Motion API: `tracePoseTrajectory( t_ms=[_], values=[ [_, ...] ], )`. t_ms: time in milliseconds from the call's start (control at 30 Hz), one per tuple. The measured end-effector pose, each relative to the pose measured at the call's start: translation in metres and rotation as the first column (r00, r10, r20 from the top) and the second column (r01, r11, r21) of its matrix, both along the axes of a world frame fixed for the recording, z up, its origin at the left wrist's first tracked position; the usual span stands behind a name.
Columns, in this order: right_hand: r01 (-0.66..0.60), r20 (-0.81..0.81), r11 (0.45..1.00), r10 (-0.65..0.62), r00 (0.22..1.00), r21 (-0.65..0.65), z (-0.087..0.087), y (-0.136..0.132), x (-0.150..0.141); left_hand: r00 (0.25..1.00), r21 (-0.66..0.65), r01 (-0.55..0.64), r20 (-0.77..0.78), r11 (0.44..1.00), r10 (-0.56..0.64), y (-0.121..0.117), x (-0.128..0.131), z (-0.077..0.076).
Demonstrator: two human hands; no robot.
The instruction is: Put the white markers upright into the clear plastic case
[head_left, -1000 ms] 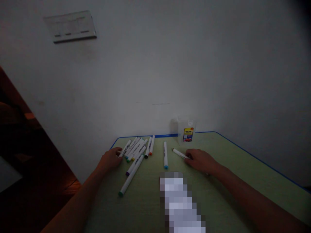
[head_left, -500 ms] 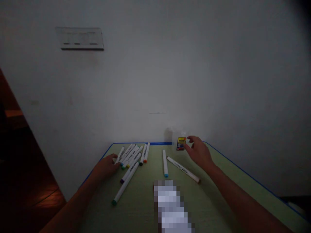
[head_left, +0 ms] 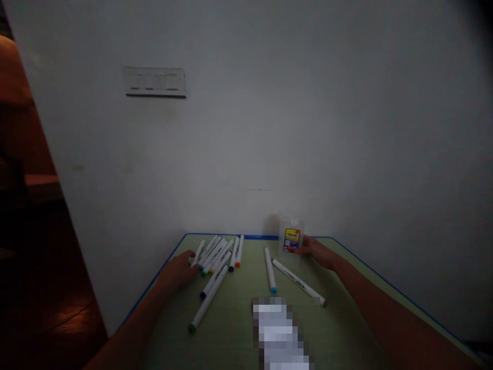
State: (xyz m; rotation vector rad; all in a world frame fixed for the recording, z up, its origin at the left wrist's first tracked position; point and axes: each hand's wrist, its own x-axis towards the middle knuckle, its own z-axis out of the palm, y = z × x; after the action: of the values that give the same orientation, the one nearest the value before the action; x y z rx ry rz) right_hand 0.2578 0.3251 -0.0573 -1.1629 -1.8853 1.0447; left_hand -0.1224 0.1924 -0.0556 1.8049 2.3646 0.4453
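Note:
My right hand is closed on a clear plastic marker case with a yellow and blue label. Its thumb lies across the lower front of the case, and the other fingers are partly hidden at the right side. At the left, my left hand has its thumb and fingertips around the lower end of a white marker. Beside that hand lies a loose pile of several white markers with coloured ends. Two more, a light-blue-ended marker and a brown-ended marker, lie in front of the case.
A pixelated oblong object lies at the near middle of the green table, which has a blue edge. Behind stands a white wall with a switch panel. Dark floor shows at the left.
My right hand has gone from hovering at the case's right side to gripping it. My left hand stays at the same marker. The view has shifted slightly.

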Motion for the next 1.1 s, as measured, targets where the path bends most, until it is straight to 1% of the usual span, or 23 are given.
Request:
tracePoseTrajectory(
  t_ms=[100,200,300,367,467,533,600,700,767,867,1000,1100],
  values=[
    [-0.122,-0.155,0.986,0.103,0.983,-0.116,0.001,-0.015,0.003,1.0,-0.003,0.003,-0.018,1.0,-0.003,0.0,0.0,0.0],
    [-0.201,-0.252,0.967,0.158,0.955,-0.154,-0.001,-0.035,0.003,1.0,-0.001,0.014,-0.019,1.0,-0.014,0.0,-0.001,-0.001],
    [-0.232,-0.269,0.955,0.178,0.946,-0.184,-0.001,-0.052,-0.001,1.0,-0.006,0.011,-0.015,1.0,-0.012,0.001,-0.001,0.0],
    [-0.252,-0.26,0.947,0.197,0.945,-0.201,0.001,-0.059,-0.005,1.0,-0.011,0.006,-0.014,1.0,-0.006,0.0,-0.001,0.0],
    [-0.285,-0.235,0.933,0.232,0.944,-0.221,0.003,-0.062,-0.01,1.0,-0.016,0.013,-0.004,1.0,-0.013,0.0,-0.001,0.001],
    [-0.293,-0.229,0.929,0.241,0.943,-0.228,0.001,-0.061,-0.011,1.0,-0.013,0.009,-0.005,1.0,-0.009,0.0,-0.001,0.0],
    [-0.305,-0.265,0.928,0.246,0.933,-0.213,-0.003,-0.06,-0.011,1.0,-0.01,0.007,-0.006,1.0,-0.007,0.001,-0.002,-0.001],
    [-0.352,-0.35,0.92,0.278,0.895,-0.17,-0.01,-0.059,-0.009,1.0,-0.019,0.029,-0.005,0.999,-0.029,0.003,-0.004,-0.003],
    [-0.372,-0.361,0.914,0.296,0.884,-0.163,-0.012,-0.059,-0.007,0.999,-0.024,0.043,-0.02,0.999,-0.044,0.005,-0.006,-0.005],
    [-0.342,-0.318,0.923,0.275,0.907,-0.178,-0.013,-0.057,-0.005,0.998,-0.024,0.044,-0.05,0.999,-0.045,0.006,-0.007,-0.005],
    [-0.216,-0.238,0.964,0.176,0.955,-0.156,-0.018,-0.052,-0.005,0.998,-0.058,0.034,-0.057,0.998,-0.037,0.005,-0.004,-0.002],
    [-0.154,-0.213,0.977,0.122,0.97,-0.145,-0.022,-0.049,-0.008,0.997,-0.062,0.036,-0.058,0.997,-0.04,0.004,-0.002,0.0]
  ],
)
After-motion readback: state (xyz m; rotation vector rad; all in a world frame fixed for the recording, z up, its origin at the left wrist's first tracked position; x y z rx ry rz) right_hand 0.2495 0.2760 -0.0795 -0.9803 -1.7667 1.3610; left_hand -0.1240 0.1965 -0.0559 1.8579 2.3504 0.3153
